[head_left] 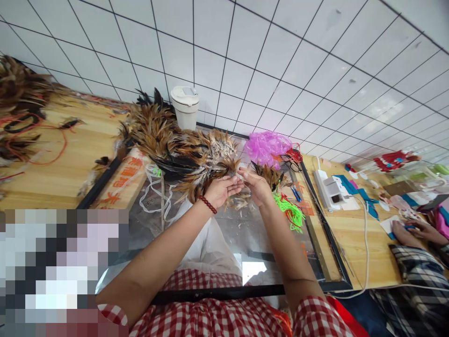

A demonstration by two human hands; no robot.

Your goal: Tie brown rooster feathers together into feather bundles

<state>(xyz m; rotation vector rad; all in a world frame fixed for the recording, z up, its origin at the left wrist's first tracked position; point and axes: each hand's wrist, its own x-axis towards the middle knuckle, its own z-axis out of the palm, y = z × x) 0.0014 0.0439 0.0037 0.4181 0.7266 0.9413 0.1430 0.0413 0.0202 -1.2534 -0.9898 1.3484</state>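
At the middle of the glass-topped table, my left hand (pixel 221 191) has a bead bracelet on its wrist. Its fingers are bent together, and a small tuft of brown feathers (pixel 229 165) sticks up at its thumb, seemingly gripped. My right hand (pixel 257 186) meets it fingertip to fingertip in a pinch; what lies between those fingers is too small to make out. Just beyond the hands spreads a big heap of brown and black feathers (pixel 196 161). Another bunch of feathers (pixel 271 177) lies behind my right hand.
A white lidded bin (pixel 185 106) stands by the tiled wall. Pink plastic bag (pixel 268 146), green strings (pixel 292 213) and blue pens (pixel 296 193) lie to the right. White ribbon (pixel 149 199) is at left. Beyond a white power strip (pixel 324 189), another person's hands (pixel 409 231) work.
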